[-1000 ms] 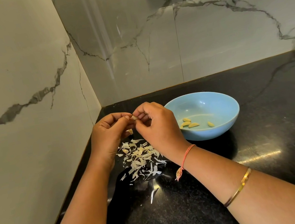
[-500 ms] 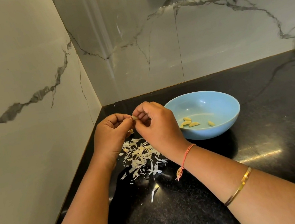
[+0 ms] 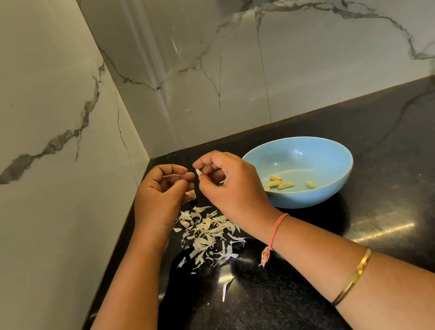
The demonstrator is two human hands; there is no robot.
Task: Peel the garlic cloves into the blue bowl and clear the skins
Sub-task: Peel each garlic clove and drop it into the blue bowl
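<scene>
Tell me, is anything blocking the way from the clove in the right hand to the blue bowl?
Nothing visible. The right hand pinches the clove just left of the blue bowl, whose open top is uncovered.

Bright even light, sharp focus throughout, specular glare streaks on black granite countertop [image 3: 392, 222], soft sheen on marble wall tiles [image 3: 176, 47], wide-angle bowing at frame edges, faint forearm reflections.

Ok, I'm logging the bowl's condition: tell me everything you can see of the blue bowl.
The blue bowl is round, shallow and glossy, ceramic-looking, pale blue inside and out. It stands upright on the black countertop, right of the right hand, which hides part of its left rim. A few peeled garlic cloves lie on its bottom.
</scene>
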